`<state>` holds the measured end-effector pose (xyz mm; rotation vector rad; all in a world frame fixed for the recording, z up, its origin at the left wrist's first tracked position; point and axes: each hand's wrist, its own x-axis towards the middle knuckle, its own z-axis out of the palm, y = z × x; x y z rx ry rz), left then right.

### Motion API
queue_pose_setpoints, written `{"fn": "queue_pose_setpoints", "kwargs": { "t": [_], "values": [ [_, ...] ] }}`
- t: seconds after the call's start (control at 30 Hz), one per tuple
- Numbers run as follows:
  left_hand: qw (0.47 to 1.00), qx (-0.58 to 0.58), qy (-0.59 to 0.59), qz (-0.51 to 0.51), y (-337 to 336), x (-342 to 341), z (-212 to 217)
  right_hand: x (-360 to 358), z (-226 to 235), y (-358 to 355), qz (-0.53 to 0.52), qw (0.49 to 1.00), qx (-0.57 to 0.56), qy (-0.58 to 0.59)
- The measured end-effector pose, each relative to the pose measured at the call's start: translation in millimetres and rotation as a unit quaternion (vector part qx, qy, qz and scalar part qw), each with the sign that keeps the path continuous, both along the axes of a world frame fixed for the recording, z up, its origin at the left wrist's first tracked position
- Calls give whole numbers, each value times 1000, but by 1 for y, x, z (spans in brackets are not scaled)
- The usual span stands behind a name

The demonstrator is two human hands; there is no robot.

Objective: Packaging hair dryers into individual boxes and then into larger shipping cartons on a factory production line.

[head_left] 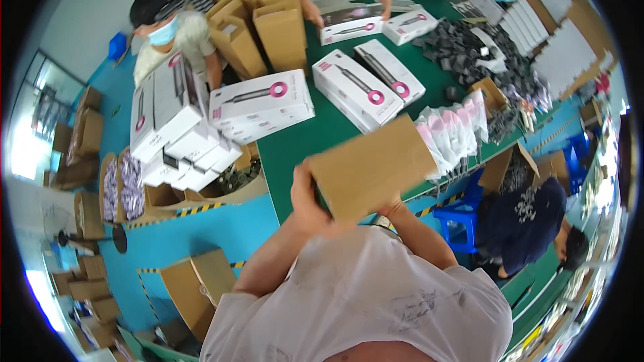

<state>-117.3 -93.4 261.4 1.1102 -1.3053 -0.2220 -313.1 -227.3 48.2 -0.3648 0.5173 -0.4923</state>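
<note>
A plain brown cardboard box (372, 167) is held up in front of my chest, over the near edge of the green table. My left hand (310, 198) grips its left end, thumb and fingers wrapped round the side. Under the lower right edge, my right hand (391, 207) supports it, with most of its fingers hidden behind the cardboard. Just beyond, white hair-dryer boxes (359, 87) with a pink ring printed on them lie on the table. Clear-bagged parts with pink inside (451, 127) stand in a row to the right of the box.
White boxes are stacked at the left (181, 121), beside a masked person (164, 30). Tall brown cartons (278, 27) stand behind. Across the table another person's hands touch a white box (349, 25). Black parts (463, 50) are heaped far right, and a blue stool (456, 218) stands below.
</note>
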Motion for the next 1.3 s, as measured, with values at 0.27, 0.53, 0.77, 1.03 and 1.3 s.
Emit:
{"fn": "queue_pose_setpoints", "kwargs": {
  "t": [0.27,0.53,0.77,1.03,1.3],
  "values": [
    [992,7,-96,78,9,-3,-43,-40,-3,-97,32,943,-218,248],
    [997,47,37,-41,-22,26,-45,19,197,-71,-55,745,-663,-53],
    [997,-22,-70,13,-18,1,1,-1,241,-22,-184,745,-641,-7],
    [998,-17,51,37,0,-25,-49,6,179,-16,-247,673,-693,80],
    [994,-46,97,30,-25,-24,-31,-3,198,-1,-265,675,-679,115]
  ]
}}
